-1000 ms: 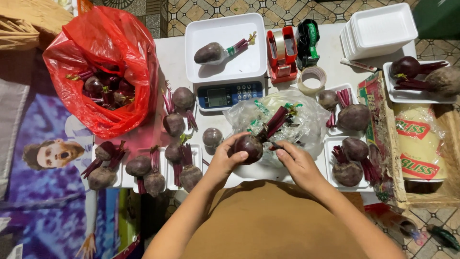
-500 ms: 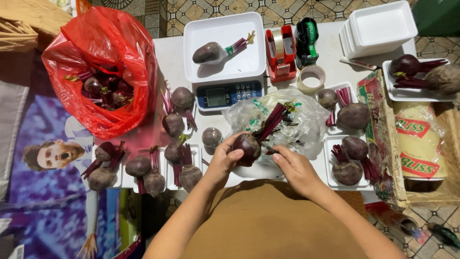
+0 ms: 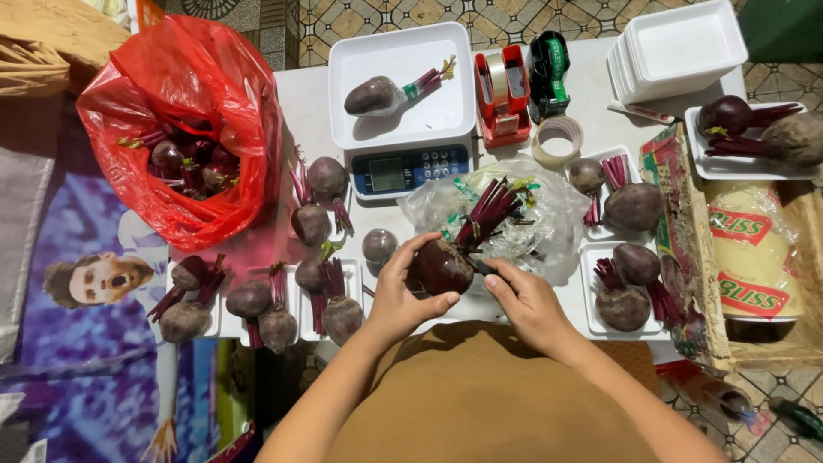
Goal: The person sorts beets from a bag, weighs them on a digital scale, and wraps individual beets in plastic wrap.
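Left hand (image 3: 396, 296) clasped round beetroot (image 3: 443, 267), near table edge, centre, stems (image 3: 487, 213) pointing far-right over clear plastic bag (image 3: 514, 219)
Right hand (image 3: 525, 298) closed at root's right side; whether pinching anything, cannot tell
Scale (image 3: 403, 107) just beyond, one beetroot in pan; red bag (image 3: 184, 120) far left
Judged best: steady root firmly with left, keep fingers clear of stem base, work over bag

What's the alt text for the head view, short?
Seen from above, a left hand holds a dark beetroot while the right hand works at its red stems over a white table. Around are more beetroots on foam trays, a red bag and a scale.
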